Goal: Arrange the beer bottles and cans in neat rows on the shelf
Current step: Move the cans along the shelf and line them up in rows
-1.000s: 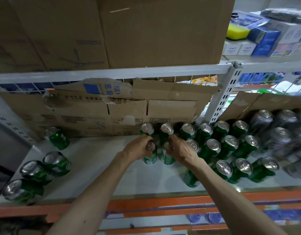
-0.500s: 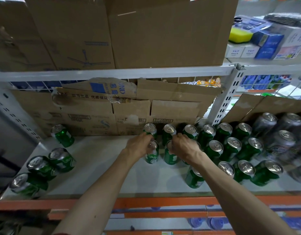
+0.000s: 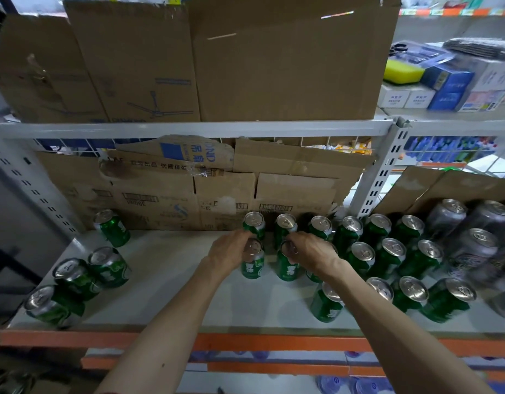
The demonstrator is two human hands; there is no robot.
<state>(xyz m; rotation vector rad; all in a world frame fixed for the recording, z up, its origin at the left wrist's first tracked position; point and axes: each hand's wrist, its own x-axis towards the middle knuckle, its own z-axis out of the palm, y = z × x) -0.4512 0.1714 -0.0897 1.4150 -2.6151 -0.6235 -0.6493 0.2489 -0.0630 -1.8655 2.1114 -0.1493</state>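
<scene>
The left hand point(image 3: 231, 253) curls its fingers over the top rim of the left can point(image 3: 252, 267). The right hand point(image 3: 311, 251) grips the top of the right can point(image 3: 286, 267) the same way, thumb side toward its partner. Both cans stand upright on the shelf point(image 3: 166, 280), just beside each other between the two hands. Just beyond the fingertips, two back cans point(image 3: 254, 223) stand against the cardboard point(image 3: 160, 200).

The cans look sealed, so they are probably full: fairly heavy for their size and stiff under the fingers. The painted wall is smooth and likely slippery, and it is thin enough to dent if squeezed hard or knocked against a neighbour. The raised top rim gives the fingers a lip, so a hold from above suits sliding and small nudges. For a lift, wrapping round the body at mid-height seems safer. A can is tall and narrow, so a shove near the top could tip it into the row behind.

Right of the right hand, the green rows point(image 3: 393, 248) stand close-packed, with grey cans point(image 3: 473, 251) beyond them. Well out to the left of the left hand, four loose cans point(image 3: 109, 267) stand scattered, not yet in line.
</scene>
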